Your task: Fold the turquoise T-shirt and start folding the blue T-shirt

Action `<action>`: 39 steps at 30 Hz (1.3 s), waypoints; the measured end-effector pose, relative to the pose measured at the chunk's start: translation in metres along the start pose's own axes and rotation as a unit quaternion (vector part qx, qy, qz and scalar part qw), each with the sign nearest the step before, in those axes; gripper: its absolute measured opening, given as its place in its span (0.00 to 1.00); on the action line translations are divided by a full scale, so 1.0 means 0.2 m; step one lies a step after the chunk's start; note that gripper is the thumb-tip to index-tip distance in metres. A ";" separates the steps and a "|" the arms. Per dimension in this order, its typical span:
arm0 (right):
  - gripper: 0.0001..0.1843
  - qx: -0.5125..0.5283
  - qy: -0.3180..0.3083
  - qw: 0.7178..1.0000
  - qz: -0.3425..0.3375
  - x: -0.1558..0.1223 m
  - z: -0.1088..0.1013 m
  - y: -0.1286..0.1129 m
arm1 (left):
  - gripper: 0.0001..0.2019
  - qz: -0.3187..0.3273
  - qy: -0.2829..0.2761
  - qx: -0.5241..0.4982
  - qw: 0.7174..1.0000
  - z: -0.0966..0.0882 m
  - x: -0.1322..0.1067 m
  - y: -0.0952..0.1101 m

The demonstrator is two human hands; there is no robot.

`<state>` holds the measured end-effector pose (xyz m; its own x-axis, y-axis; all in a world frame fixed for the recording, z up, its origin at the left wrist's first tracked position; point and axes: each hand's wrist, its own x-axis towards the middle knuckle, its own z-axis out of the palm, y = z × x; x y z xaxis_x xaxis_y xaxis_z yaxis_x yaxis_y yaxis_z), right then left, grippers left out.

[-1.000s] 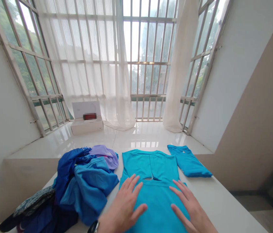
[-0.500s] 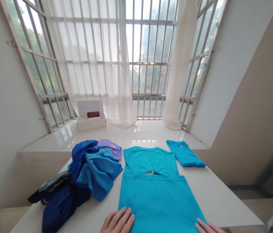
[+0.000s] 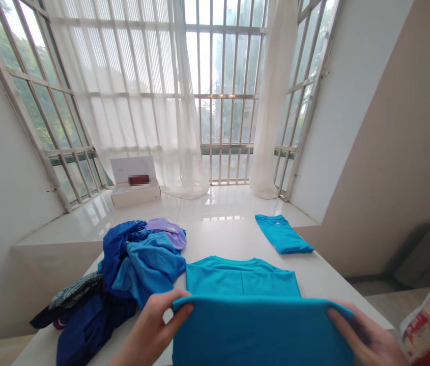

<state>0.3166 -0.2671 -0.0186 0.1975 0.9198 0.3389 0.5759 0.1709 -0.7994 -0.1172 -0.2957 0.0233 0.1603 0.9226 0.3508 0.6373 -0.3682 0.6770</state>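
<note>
The left hand [image 3: 163,319] pinched between thumb and forefinger, its wrist slanting up from below; the right hand [image 3: 369,333], well apart, gripped likewise, thumb pointing inward and up.

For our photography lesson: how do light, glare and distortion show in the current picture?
In the head view, the barred window backlights the scene, its panes washed out in places; same head view, glare streaks the glossy windowsill; there too, the teal shirt's raised part looks darker than its flat part; again in the head view, side window frames lean outward, suggesting wide-angle distortion.
</note>
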 end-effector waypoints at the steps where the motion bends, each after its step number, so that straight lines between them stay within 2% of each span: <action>1: 0.21 0.019 -0.042 0.999 0.006 0.11 0.05 -0.03 | 0.20 -0.009 -0.032 -0.023 0.999 0.00 0.12 -0.01; 3: 0.23 0.021 -0.089 0.996 0.001 0.33 0.17 -0.07 | 0.21 -0.024 -0.046 -0.056 0.997 0.03 0.37 -0.08; 5: 0.25 -0.004 -0.077 0.997 -0.018 0.50 0.30 -0.07 | 0.19 -0.033 -0.046 -0.047 0.997 0.10 0.57 -0.20; 7: 0.27 -0.048 -0.049 0.998 -0.014 0.60 0.43 -0.01 | 0.17 -0.051 -0.053 0.004 0.997 0.20 0.70 -0.34; 9: 0.26 -0.071 -0.051 0.996 -0.002 0.64 0.52 0.08 | 0.15 -0.062 -0.068 0.055 0.994 0.29 0.75 -0.46; 11: 0.25 -0.072 -0.060 0.996 0.014 0.63 0.57 0.17 | 0.15 -0.075 -0.060 0.089 0.991 0.36 0.75 -0.54; 14: 0.24 -0.060 -0.068 0.995 0.038 0.61 0.59 0.25 | 0.16 -0.088 -0.035 0.080 0.992 0.40 0.72 -0.60; 18: 0.24 0.008 -0.093 0.994 0.049 0.61 0.55 0.24 | 0.18 -0.084 -0.035 -0.007 0.996 0.35 0.71 -0.57; 21: 0.25 0.082 -0.116 0.988 0.060 0.62 0.50 0.22 | 0.19 -0.084 -0.059 -0.070 0.992 0.30 0.71 -0.52; 25: 0.27 0.109 -0.137 0.980 0.097 0.63 0.47 0.21 | 0.18 -0.100 -0.086 -0.120 0.984 0.28 0.72 -0.50; 27: 0.27 0.089 -0.141 0.981 0.102 0.64 0.49 0.21 | 0.18 -0.105 -0.069 -0.077 0.989 0.30 0.72 -0.51; 29: 0.26 0.051 -0.138 0.984 0.101 0.65 0.52 0.22 | 0.17 -0.111 -0.048 0.008 0.993 0.33 0.71 -0.53; 32: 0.24 0.015 -0.137 0.986 0.097 0.65 0.55 0.23 | 0.16 -0.116 -0.046 0.098 0.987 0.36 0.70 -0.55; 35: 0.23 -0.013 -0.139 0.987 0.079 0.66 0.54 0.24 | 0.16 -0.114 -0.052 0.112 0.986 0.36 0.69 -0.55; 39: 0.25 -0.062 -0.136 0.987 0.057 0.66 0.52 0.22 | 0.14 -0.097 -0.070 0.061 0.991 0.34 0.70 -0.54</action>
<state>0.2854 -0.1021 -0.0611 0.0558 0.9944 0.0902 0.6583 0.0313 -0.7521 -0.1135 -0.1186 -0.0447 0.1234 0.9849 0.1216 0.7512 -0.1728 0.6370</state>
